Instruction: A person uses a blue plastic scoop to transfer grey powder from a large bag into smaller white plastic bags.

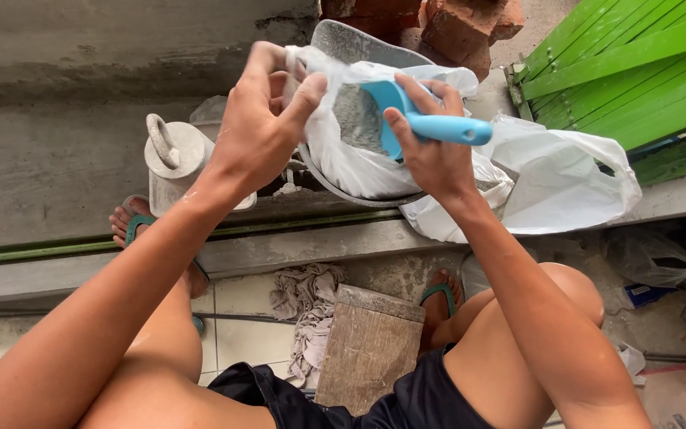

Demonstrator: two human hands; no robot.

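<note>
Your left hand [260,127] pinches the white bag [359,163] open at twelve o'clock; your right hand [430,151] grips the blue scoop [418,119] inside. Risk: a tilted scoop spills grey powder [356,117].

Single head-worn view, aimed steeply downward and slightly forward from above a seated person. Close range: forearms, knees and feet fill the lower frame; concrete step [81,159] and green slatted panel [637,71] bound the top.
</note>
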